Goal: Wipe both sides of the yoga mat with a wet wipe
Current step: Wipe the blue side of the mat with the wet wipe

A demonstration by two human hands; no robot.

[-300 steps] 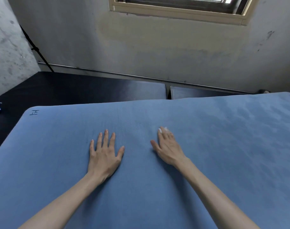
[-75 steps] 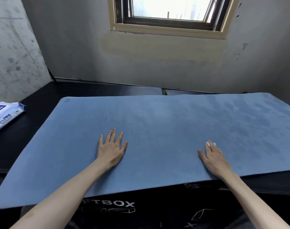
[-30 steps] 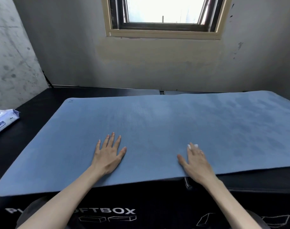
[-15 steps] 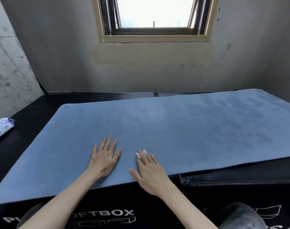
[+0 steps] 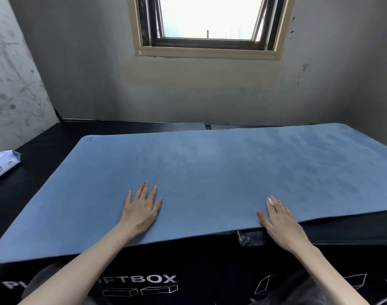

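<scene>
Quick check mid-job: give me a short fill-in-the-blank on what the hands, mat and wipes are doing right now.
1. The left hand lies ____ on the mat, fingers spread.
2. A bit of white wipe shows under the ____ hand.
3. The wipe pack lies beyond the mat's ____ end.
4. The mat's colour is ____.

Missing words: flat; right; left; blue
</scene>
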